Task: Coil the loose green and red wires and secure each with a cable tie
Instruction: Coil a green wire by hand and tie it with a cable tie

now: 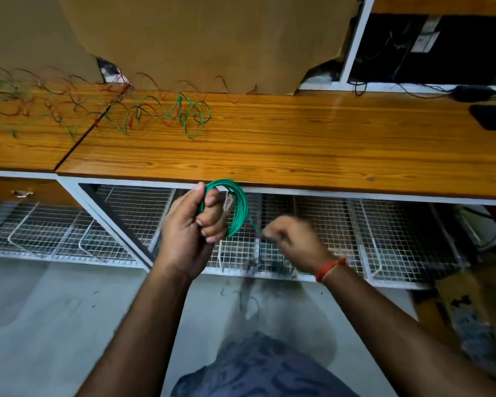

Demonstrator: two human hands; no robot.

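- Head view: the left hand (194, 224) is closed around a green coil (235, 207), several loops bunched together, held upright in the air just in front of the near edge of the surface (327, 144), above the wire-mesh shelf (312, 224) below it
- The right hand (289, 239) is blurred; its fingers seem pinched on the thin green tail that runs out of the coil's lower right side, though the blur makes the exact grip hard to tell
- That tail is short and slants down and to the right from the coil to the right hand, so the two hands are near each other, the coil to the left of and slightly higher than the right hand
- My judgement: the coiling of this wire is nearly done, and the next move turns on the right hand carrying the tail up and over the ring that the left hand steadies, since the right hand is the one on the free end
- More loose green wire (166, 113) lies in curls at the far side of the surface, left of centre, tangled with loose red wire (26, 104) that spreads toward the far left corner; both are well apart from the hands
- No cable tie is visible that I can make out
- A brown cardboard sheet (198, 38) stands behind the far edge
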